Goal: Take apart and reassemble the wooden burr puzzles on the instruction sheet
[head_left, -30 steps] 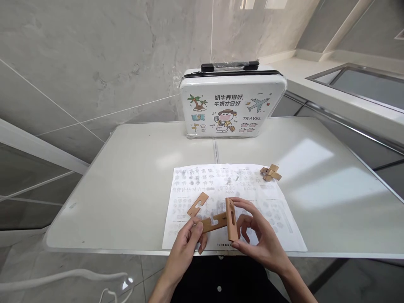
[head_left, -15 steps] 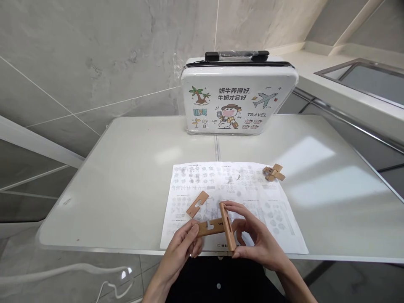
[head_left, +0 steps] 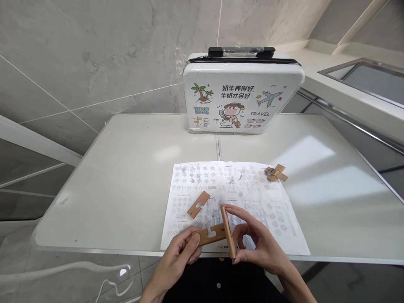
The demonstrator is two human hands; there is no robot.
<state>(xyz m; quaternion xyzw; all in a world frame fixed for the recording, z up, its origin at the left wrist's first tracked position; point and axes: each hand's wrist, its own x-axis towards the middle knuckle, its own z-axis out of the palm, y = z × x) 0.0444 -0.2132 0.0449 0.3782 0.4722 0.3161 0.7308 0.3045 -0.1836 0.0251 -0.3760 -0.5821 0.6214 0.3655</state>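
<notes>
My left hand pinches the left end of a notched wooden puzzle piece between thumb and fingers. This flat piece has a cutout in its upper edge and a dark mark near its right end. That end meets a second wooden puzzle piece, held nearly upright; whether it passes into the slot cannot be seen. My right hand grips this second piece by its top and bottom ends. Beyond my left hand, a third notched wooden piece lies on the printed instruction sheet.
An assembled wooden cross-shaped puzzle sits at the sheet's upper right edge. A white cartoon-printed case in clear plastic stands at the back of the white folding table. The table's front edge lies just below my hands.
The upright piece has turned so its slot faces away more and shows less. The notched piece has tilted and shifted slightly left with my left hand. The view has moved a little.
</notes>
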